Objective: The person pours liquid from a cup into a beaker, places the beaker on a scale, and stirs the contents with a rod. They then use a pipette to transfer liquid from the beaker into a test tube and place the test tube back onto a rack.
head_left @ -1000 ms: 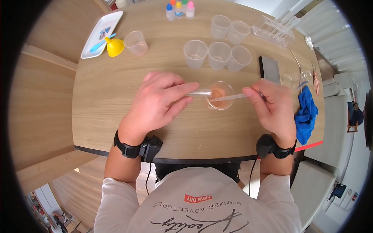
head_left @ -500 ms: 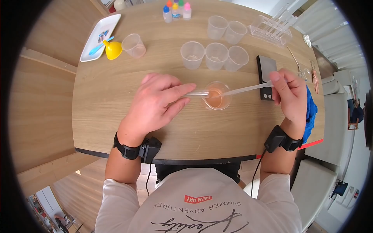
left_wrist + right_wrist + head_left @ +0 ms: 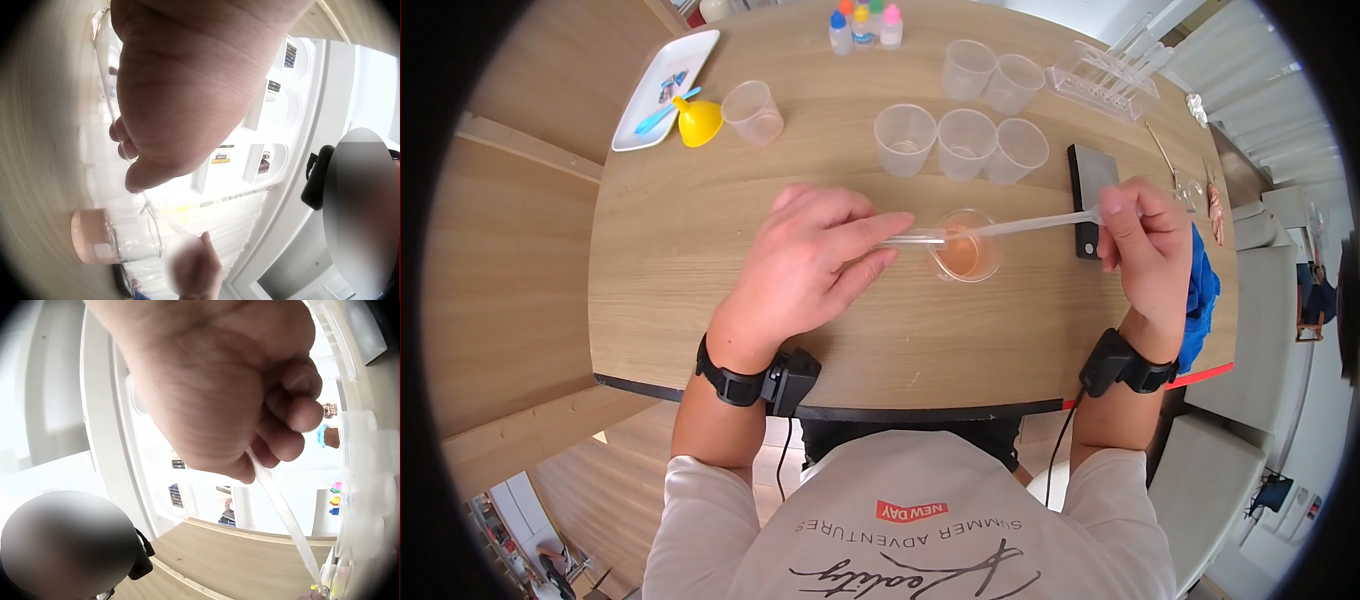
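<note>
My left hand point(image 3: 805, 260) holds a clear test tube point(image 3: 913, 239) nearly level between thumb and fingers, its mouth over a clear beaker point(image 3: 992, 266). Orange-pink liquid point(image 3: 90, 234) fills the beaker's lower part. On the right, my right hand point(image 3: 1145, 245) pinches a translucent plastic dropper point(image 3: 1045, 222) near its bulb end. The dropper slants leftward, and its thin tip meets the tube's mouth above the beaker. In the right wrist view, the dropper's stem point(image 3: 284, 512) runs down from my fingertips; the bulb is hidden in the hand.
Several plastic cups point(image 3: 966, 145) stand beyond the beaker. A pocket scale point(image 3: 1090, 165) lies under the right hand's side, with a blue cloth point(image 3: 1203, 290) nearby. Farther back are a test tube rack point(image 3: 1105, 88), dropper bottles point(image 3: 863, 28), a yellow funnel point(image 3: 698, 122) and a white tray point(image 3: 625, 135).
My right hand has moved right and slightly up, drawing the dropper's tip from over the beaker's liquid to the test tube's mouth. The left hand keeps its place with the tube.
</note>
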Tool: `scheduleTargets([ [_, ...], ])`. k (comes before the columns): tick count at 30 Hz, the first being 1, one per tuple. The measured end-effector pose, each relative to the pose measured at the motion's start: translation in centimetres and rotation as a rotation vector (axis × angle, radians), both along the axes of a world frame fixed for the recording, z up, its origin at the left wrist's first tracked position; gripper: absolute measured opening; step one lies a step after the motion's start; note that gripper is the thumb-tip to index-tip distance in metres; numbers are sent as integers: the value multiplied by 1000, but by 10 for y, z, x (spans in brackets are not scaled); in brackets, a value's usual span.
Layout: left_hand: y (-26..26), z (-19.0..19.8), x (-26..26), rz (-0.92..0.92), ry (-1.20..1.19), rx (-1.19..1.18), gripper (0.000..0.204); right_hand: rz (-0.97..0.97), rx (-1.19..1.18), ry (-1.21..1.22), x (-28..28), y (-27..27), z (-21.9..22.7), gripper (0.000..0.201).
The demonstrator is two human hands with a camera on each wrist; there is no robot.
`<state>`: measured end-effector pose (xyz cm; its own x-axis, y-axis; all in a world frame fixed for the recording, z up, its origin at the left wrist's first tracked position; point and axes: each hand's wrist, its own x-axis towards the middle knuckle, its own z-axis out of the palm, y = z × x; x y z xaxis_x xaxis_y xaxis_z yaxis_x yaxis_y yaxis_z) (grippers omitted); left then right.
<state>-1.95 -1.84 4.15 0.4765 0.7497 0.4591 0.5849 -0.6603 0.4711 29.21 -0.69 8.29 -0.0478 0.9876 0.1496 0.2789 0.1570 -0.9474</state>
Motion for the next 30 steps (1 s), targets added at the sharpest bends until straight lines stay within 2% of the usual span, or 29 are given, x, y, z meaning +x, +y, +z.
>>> scheduleTargets([
  [3,0,0,0,-1,0,0,29,40,6,-55,-1,-1,-1,23],
  [12,0,-2,-1,1,-13,3,29,-29,67,37,12,-5,5,22],
  [15,0,-2,-1,0,-12,-31,32,25,189,-77,-3,-6,1,19],
  [17,0,-2,-1,-1,-6,-62,34,114,267,-328,-11,-6,-1,18],
  [22,-1,-1,0,0,-10,-50,34,107,210,-383,-26,-8,0,19],
  [24,-1,-1,0,0,-8,-50,34,128,291,-511,-27,-6,-1,20],
  [30,0,-1,0,-2,-1,-37,34,137,299,-531,-27,-5,-1,22],
])
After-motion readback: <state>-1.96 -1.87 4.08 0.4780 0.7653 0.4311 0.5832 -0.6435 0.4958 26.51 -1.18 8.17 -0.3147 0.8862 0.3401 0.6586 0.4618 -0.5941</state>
